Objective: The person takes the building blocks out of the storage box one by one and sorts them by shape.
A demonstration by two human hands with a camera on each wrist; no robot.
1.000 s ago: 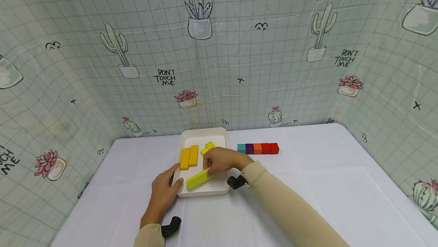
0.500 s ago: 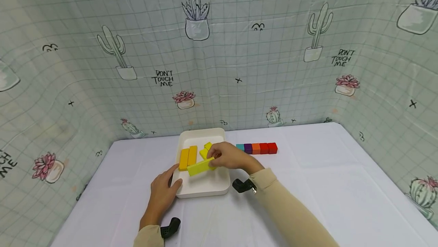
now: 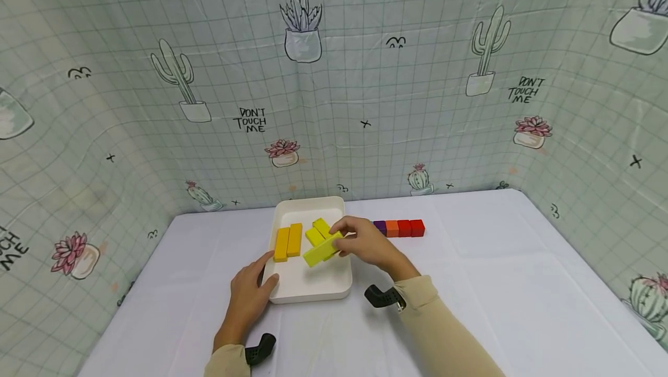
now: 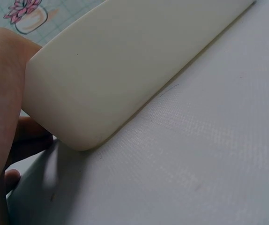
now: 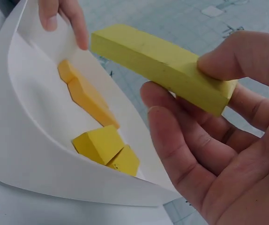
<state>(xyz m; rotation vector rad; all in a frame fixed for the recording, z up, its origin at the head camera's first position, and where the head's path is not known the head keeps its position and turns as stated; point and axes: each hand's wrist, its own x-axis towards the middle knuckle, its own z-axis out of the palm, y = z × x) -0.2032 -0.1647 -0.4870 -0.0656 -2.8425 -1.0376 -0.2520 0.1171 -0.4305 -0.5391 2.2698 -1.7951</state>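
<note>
- My right-hand grip (image 3: 362, 243) is closed to the thickness of a yellow-green block (image 5: 158, 63), thumb on top and fingers beneath; the block slants in the air over the right half of the tray, near the middle of the head view.
- I have it by one end only, so the long free end, towards the lower left of the head view, could swing or twist; a light pinch on smooth faces would be the cause.
- Just behind it in the head view lie the yellow blocks (image 5: 99, 145); lowered carelessly, the free end could knock them askew, partly because the hand may mask the contact from above.
- The left hand (image 3: 247, 290) holds the near-left corner of the white tray (image 3: 308, 284), thumb over the rim; should that hold loosen, a bump could slide the tray on the bench (image 3: 522, 278), and the orange-yellow blocks (image 3: 281, 243) would shift with it.
- Beyond my right hand sits a row of cubes (image 3: 404, 228), its left end partly hidden; a wide sweep rightward could scatter it unseen.
</note>
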